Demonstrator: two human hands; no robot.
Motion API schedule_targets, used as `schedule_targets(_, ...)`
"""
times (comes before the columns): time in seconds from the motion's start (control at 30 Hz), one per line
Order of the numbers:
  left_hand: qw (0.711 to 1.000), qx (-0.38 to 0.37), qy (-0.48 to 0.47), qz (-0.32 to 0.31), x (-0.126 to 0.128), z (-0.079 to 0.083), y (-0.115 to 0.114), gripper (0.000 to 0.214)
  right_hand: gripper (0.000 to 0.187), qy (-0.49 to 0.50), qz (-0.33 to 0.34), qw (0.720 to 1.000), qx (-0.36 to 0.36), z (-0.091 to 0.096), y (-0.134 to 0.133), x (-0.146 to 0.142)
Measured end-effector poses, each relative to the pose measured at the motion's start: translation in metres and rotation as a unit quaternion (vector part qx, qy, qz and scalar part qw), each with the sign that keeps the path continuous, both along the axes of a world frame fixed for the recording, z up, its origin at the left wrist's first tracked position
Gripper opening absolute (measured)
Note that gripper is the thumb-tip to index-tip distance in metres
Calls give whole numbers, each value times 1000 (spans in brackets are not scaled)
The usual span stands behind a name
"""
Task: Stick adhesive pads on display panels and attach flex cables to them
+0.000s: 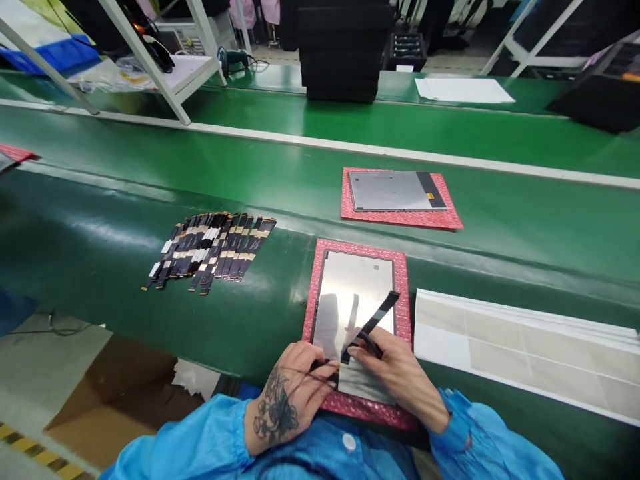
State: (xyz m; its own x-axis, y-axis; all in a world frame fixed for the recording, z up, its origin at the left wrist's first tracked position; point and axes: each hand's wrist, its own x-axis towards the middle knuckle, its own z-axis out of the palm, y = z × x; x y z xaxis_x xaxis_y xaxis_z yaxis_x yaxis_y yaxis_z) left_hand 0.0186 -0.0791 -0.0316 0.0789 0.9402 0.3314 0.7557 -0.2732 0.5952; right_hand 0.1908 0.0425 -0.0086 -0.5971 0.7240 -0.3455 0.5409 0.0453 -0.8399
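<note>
The black strip (pixel 381 312) is in your right hand (pixel 403 373), right of the lower centre of the frame, its free end pointing up and to the right. Your right thumb and fingers are clamped together on its lower part; a dark curved piece shows between them, and whether it belongs to the strip is unclear. The strip should be very light, thin and bendy, easily creased, so a flat pinch on its dark middle, off the ends, looks safest.

Your left hand (pixel 295 387) lies at the lower left of the screen panel (pixel 370 280), fingers curled close together; you cannot tell whether they grip anything, though something dark shows beneath them. The panel is likely stiff, slippery and fragile, best taken by opposite edges rather than pressed on its face. It looks silvery and mirror-like, with a dark border and a small square code near its upper right, and it rests on a red bubble sheet (pixel 400 267). A heap of similar strips (pixel 220 247), black with tan and white patches, lies left of centre.
</note>
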Motion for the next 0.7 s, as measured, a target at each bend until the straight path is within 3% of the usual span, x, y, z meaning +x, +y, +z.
schedule_targets(0.17,998,45,42,11,7,-10,-8,21,16,-33,23,998,55,-4,-5,-6)
schedule_targets(0.57,994,98,44,10,5,-15,-12,20,16,-31,80,996,36,5,-7,-13)
schedule_targets(0.7,994,97,41,12,5,-15,-12,21,16,-52,93,992,74,3,-6,-15)
